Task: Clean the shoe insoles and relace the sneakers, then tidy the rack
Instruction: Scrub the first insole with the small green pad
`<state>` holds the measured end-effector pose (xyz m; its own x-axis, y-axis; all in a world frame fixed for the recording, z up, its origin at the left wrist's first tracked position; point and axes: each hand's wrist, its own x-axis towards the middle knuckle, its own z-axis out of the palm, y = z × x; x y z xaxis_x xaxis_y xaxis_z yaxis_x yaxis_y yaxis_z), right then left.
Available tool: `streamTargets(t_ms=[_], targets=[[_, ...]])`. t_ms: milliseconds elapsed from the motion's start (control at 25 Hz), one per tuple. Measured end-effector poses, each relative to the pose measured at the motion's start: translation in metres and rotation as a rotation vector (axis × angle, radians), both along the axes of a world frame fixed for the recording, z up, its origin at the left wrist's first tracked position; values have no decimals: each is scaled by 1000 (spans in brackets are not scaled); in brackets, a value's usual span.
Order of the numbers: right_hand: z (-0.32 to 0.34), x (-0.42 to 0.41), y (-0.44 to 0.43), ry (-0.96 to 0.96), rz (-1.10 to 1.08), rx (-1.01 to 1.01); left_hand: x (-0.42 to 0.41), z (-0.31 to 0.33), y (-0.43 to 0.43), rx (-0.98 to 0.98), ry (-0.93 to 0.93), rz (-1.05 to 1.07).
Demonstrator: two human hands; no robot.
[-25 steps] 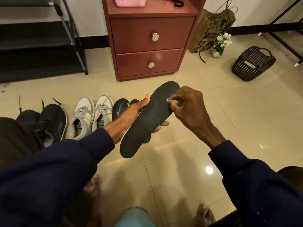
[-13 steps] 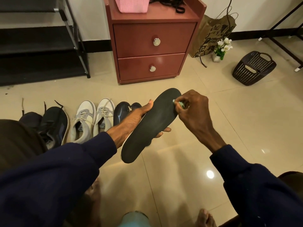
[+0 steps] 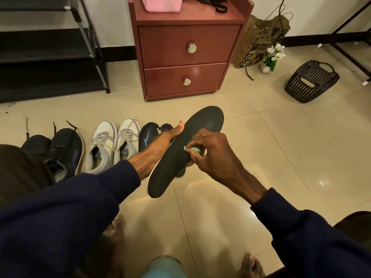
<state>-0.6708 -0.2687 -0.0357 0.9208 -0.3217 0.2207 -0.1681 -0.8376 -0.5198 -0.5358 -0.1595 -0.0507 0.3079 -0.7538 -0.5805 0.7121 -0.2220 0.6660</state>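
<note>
1. The left hand [image 3: 160,145] is gripping the insole [image 3: 176,163] along its left edge, holding it tilted above the floor [image 3: 281,157], near the sneakers [image 3: 112,145].
2. The right hand [image 3: 212,155] is pinching a green cloth [image 3: 193,150] against the insole's middle.
3. Insole cleaning is proceeding; the next stroke is likely calling for firm support and pressure toward the heel.

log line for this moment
step: wiping insole | left hand: holds insole | right hand: presses green cloth on it

left sleeve [image 3: 66,215]: dark navy, long | right sleeve [image 3: 313,243]: dark navy, long | foot [image 3: 252,265]: bare
</note>
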Motion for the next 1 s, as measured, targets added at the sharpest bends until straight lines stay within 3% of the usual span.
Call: streamTargets(t_ms=[80,240,440,520,640,840,1000], targets=[[4,4,-14,-20,-14,-64,1,3,0,-21,12,-3],[9,3,-51,-115,-316,-142,-3,12,-3,-48,84,-54],[-2,-1,10,60,83,-87,3,4,0,43,-144,56],[4,5,-16,8,-36,-127,2,10,-1,24,-143,71],[8,4,-48,-48,-267,-158,0,13,-1,-55,6,21],[6,-2,0,127,73,-68,2,9,-1,84,-273,61],[15,5,-43,8,-196,-219,-3,13,-2,-42,-41,10]])
